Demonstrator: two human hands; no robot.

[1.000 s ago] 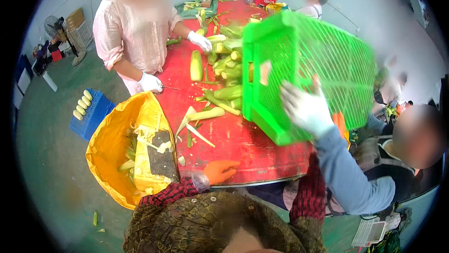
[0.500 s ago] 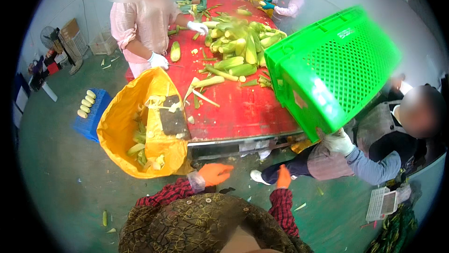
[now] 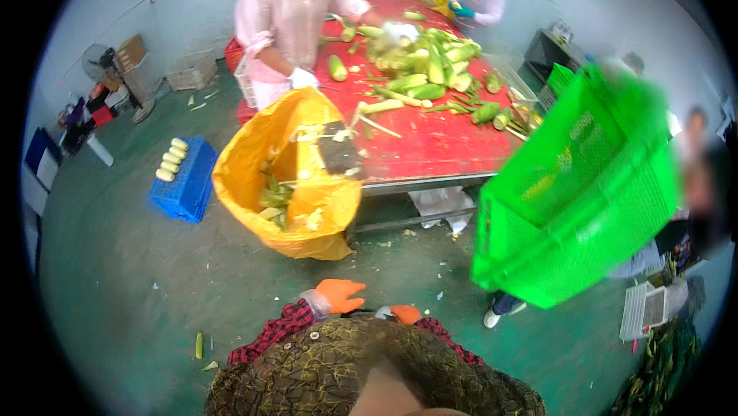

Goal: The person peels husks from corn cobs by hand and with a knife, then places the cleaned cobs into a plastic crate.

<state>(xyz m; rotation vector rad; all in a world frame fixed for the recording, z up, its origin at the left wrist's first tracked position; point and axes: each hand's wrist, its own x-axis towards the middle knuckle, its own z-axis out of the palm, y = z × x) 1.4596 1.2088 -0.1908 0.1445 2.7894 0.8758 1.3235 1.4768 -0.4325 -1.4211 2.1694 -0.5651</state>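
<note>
My left hand, in an orange glove with a clear plastic cuff, is in front of my body with its fingers stretched to the right, holding nothing I can see. My right hand, also orange-gloved, is low against my jacket; its fingers are mostly hidden. Ahead of my left hand stands a yellow sack with green husks and pale scraps inside. A large green plastic crate is tilted in the air to my right, its open side showing. A co-worker stands mostly hidden behind it.
A red table bears a heap of corn ears. One co-worker in pink works at its left side, another at its far end. On the left floor, a blue crate has several peeled ears on top. A white basket lies right.
The green crate has swung right and lower, turning its open side into view. My right hand has drawn in toward my left. The pink-clad co-worker's hand has reached over the corn heap.
</note>
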